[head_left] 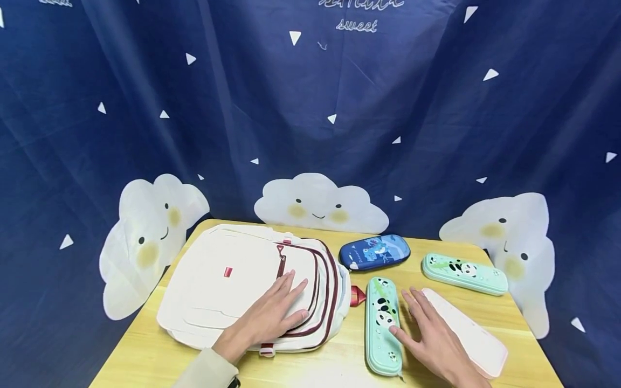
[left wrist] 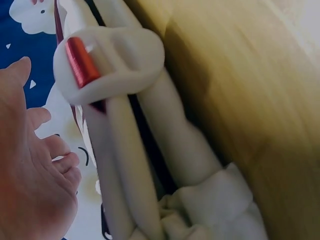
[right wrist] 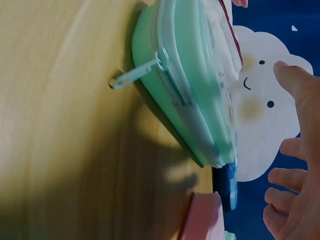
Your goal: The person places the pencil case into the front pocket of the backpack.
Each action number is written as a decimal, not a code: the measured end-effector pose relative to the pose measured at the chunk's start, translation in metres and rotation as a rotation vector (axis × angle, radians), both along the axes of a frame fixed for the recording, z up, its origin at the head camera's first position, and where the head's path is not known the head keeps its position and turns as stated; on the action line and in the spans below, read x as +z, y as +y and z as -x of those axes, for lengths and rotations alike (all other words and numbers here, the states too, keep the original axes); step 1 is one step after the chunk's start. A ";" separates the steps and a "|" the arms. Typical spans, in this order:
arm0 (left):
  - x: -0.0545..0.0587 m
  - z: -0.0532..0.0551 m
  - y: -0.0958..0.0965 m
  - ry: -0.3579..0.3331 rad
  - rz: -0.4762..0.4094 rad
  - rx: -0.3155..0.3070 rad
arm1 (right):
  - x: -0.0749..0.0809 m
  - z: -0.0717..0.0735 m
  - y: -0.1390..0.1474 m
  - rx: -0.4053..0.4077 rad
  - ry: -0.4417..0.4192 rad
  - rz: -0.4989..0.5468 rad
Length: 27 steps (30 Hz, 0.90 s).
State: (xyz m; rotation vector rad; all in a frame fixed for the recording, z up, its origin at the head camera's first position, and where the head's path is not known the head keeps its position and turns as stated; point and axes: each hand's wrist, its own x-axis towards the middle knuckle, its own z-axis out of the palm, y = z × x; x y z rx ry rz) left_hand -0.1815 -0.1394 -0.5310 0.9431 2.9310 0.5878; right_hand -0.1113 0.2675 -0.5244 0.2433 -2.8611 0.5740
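Note:
A white backpack with dark red trim lies flat on the table. My left hand is over its front pocket, fingers straight and spread, holding nothing; whether it touches the fabric I cannot tell. A mint green panda pencil case lies lengthwise to the right of the backpack. My right hand hovers near this case's right side, with its thumb over the edge and the fingers extended. The right wrist view shows the case's zipper pull sticking out. Partly under my right hand lies a white and pink pencil case.
Behind the backpack's right end is a dark blue pencil case. Another mint green panda pencil case lies toward the table's right edge. A blue curtain with white clouds hangs behind the wooden table.

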 end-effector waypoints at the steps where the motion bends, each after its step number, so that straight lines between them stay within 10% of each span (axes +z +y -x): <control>1: -0.001 -0.001 0.000 0.003 0.000 -0.004 | -0.001 -0.001 -0.002 -0.002 -0.002 -0.001; 27: -0.022 -0.009 0.006 0.030 0.002 -0.061 | -0.021 -0.019 -0.034 -0.027 -0.122 0.008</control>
